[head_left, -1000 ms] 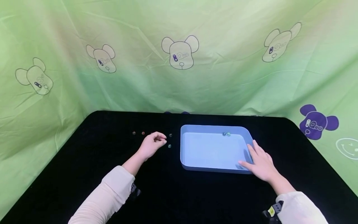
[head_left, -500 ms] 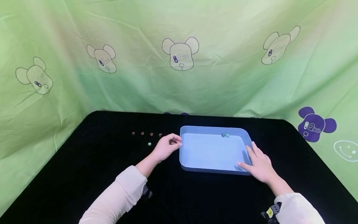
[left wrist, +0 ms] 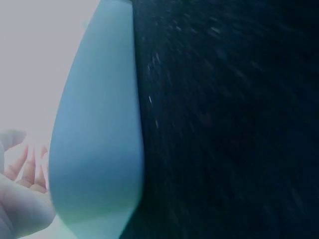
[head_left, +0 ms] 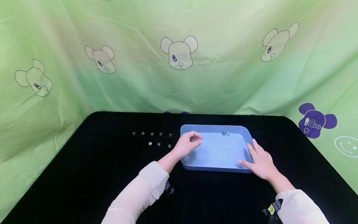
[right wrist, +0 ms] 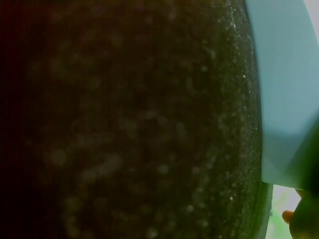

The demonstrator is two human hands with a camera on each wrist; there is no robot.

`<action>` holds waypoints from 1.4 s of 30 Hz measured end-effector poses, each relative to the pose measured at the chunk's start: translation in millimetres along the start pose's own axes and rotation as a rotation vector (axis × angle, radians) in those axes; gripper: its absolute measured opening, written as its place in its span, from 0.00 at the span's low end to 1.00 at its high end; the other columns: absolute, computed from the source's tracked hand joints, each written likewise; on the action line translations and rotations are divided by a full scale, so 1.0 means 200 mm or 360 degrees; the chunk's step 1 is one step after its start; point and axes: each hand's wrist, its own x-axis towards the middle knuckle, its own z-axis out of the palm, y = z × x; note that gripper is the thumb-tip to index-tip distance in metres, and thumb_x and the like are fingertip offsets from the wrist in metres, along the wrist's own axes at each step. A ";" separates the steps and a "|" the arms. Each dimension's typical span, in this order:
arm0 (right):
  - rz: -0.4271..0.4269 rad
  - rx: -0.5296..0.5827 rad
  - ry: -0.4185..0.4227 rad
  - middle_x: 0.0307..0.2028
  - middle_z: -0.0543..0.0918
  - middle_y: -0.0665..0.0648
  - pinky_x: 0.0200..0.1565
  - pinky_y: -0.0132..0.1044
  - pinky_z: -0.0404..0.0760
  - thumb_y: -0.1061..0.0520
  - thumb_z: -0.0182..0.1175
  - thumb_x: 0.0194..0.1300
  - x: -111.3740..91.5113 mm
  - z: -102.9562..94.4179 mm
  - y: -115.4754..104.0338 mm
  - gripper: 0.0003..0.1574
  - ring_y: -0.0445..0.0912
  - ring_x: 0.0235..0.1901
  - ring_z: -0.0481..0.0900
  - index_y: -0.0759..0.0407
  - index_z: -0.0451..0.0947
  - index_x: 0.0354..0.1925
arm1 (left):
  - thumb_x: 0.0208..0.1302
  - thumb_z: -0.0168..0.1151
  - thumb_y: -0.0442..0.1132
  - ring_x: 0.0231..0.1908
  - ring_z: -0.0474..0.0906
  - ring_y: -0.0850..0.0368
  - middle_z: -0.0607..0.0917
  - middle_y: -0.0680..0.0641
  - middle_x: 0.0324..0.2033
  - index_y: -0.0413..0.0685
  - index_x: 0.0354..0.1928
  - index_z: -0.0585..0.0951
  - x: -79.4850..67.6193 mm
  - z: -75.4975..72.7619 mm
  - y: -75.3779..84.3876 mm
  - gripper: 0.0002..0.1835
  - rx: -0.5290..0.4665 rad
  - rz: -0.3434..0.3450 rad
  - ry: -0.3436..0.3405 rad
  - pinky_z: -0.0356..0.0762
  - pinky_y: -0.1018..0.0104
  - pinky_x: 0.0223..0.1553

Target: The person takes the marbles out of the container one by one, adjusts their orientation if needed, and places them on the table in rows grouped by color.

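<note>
My left hand (head_left: 186, 145) hovers over the left side of the blue tray (head_left: 218, 170), its thumb and fingers loosely curled with a gap between the tips. No object shows between them. Near the tray's back wall lie two small glass marbles (head_left: 225, 133), bluish and green, side by side. My right hand (head_left: 262, 161) rests on the tray's right rim with fingers spread. Left of the tray, several marbles make two rows: reddish or clear ones such as a red marble (head_left: 143, 133) behind, greenish ones such as a green marble (head_left: 150, 143) in front.
A black cloth (head_left: 212, 196) covers the table. Behind it and along both sides hangs a green curtain (head_left: 139, 90) printed with bear heads. Black cameras sit at both wrists. In the left wrist view, the tray wall (left wrist: 97, 134) stands beside the hand.
My left hand has moved right from the marble rows, past the tray's left rim and over its inside, uncovering marbles in both rows. My right hand has stayed on the tray's right rim.
</note>
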 end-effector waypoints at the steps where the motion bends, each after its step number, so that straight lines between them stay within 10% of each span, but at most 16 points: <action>1: 0.0001 0.0002 -0.0003 0.61 0.41 0.74 0.49 0.62 0.45 0.38 0.52 0.54 0.00 0.00 0.00 0.52 0.67 0.58 0.44 0.76 0.50 0.59 | 0.54 0.58 0.33 0.30 0.72 0.62 0.79 0.50 0.31 0.38 0.38 0.77 0.01 0.02 0.00 0.09 -0.0017 0.0003 -0.0005 0.70 0.74 0.32; 42: 0.0083 0.0027 -0.0048 0.61 0.41 0.74 0.50 0.63 0.44 0.38 0.52 0.55 0.00 -0.01 -0.02 0.53 0.67 0.58 0.42 0.76 0.48 0.60 | 0.53 0.59 0.33 0.29 0.70 0.66 0.75 0.57 0.27 0.45 0.35 0.77 0.35 0.33 0.04 0.06 -0.0098 -0.0186 0.0076 0.68 0.74 0.27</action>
